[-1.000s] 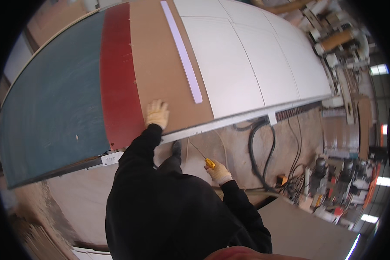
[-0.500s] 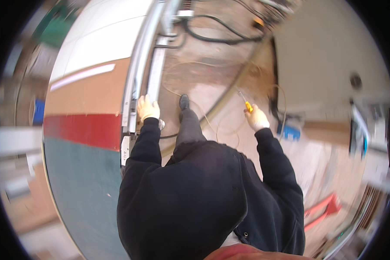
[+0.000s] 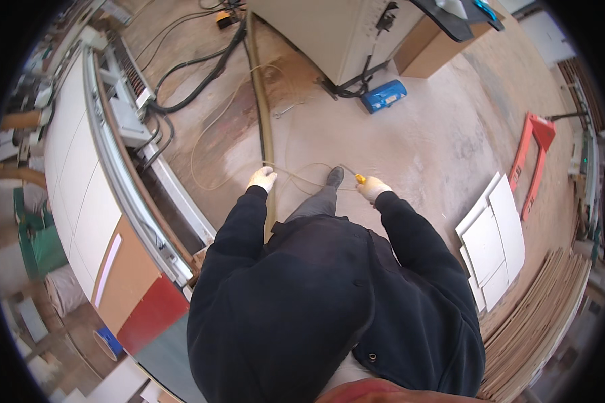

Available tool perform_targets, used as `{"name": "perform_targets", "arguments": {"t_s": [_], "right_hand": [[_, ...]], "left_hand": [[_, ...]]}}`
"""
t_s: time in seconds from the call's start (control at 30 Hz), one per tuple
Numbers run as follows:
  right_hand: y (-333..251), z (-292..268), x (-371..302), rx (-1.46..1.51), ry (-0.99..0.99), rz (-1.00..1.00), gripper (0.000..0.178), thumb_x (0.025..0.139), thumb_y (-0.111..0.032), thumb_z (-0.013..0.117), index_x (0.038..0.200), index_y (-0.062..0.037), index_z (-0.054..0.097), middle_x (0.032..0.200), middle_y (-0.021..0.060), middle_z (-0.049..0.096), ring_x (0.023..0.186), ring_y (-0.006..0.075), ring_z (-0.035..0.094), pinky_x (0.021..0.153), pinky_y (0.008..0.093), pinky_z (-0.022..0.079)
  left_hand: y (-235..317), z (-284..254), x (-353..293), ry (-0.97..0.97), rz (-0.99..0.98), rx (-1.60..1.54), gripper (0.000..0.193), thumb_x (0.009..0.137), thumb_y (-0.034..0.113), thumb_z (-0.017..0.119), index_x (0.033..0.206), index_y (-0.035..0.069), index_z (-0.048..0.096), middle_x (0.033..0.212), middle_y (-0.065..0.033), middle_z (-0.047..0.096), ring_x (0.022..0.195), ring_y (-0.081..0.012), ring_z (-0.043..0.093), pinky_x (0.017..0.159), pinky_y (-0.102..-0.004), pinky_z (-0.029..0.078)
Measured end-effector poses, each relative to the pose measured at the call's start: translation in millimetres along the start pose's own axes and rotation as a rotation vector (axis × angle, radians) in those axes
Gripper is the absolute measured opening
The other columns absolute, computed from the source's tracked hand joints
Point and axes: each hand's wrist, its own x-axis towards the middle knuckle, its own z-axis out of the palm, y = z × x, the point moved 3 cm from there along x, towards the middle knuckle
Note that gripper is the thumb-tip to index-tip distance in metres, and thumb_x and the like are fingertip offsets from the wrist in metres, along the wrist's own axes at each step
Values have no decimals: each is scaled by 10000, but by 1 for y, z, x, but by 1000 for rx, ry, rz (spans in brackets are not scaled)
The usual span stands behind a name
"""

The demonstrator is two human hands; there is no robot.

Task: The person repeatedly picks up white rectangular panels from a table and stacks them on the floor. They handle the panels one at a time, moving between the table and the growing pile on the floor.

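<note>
My right hand (image 3: 374,189), in a pale work glove, is closed round the yellow handle of what looks like an air blow gun (image 3: 360,178). Its thin metal nozzle points forward and left, over my shoe. A thin yellowish hose (image 3: 202,183) lies in loops on the floor and runs toward this hand. Held out in front of me, my left hand (image 3: 262,178) wears a matching glove and is apart from the machine table. The hose passes right by its fingers; whether they grip it is too small to make out.
On my left stands a long machine table (image 3: 81,181) with a metal rail. A thick dark cable (image 3: 202,91) and a floor strip (image 3: 259,101) lie ahead. Beyond are a cabinet (image 3: 316,33) and a blue case (image 3: 384,96). White panels (image 3: 491,238), a red pallet jack (image 3: 523,158) and stacked boards (image 3: 544,322) are right.
My view has turned to the right, so the table has swung toward the left. My left hand has come off the table's rail. The blow gun stays in my right hand.
</note>
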Motion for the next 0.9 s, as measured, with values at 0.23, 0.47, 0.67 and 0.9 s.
{"name": "perform_targets", "arguments": {"t_s": [0.23, 0.47, 0.67, 0.9], "right_hand": [[23, -41, -12, 460, -346, -90, 418, 927, -425, 633, 898, -9, 614, 595, 70, 549, 407, 189, 541, 412, 381, 506], [185, -69, -19, 958, -358, 92, 349, 922, -436, 630, 1064, -117, 636, 626, 22, 512, 453, 145, 506, 455, 352, 529], [516, -50, -86, 1222, 647, 1141, 342, 900, -353, 549, 930, -22, 631, 633, 174, 596, 503, 326, 623, 464, 470, 515], [735, -40, -101, 2235, 1081, 979, 338, 942, -366, 528, 1003, -34, 514, 710, 119, 520, 531, 319, 558, 496, 505, 535]], "left_hand": [[48, 101, 123, -187, -476, -846, 516, 895, 365, 664, 1343, 124, 581, 1233, -101, 651, 1138, -297, 595, 996, -428, 454], [231, 185, 128, -501, -388, -700, 445, 944, 395, 590, 1231, 54, 577, 1281, -202, 574, 1166, -368, 577, 946, -524, 500], [371, 293, 71, -965, 28, -187, 352, 938, 287, 631, 1193, 45, 636, 1022, -102, 694, 833, -217, 691, 696, -363, 578], [510, 428, -32, -940, 459, 260, 501, 925, 277, 653, 1346, 26, 548, 1167, -155, 663, 1067, -250, 647, 865, -350, 517]]}}
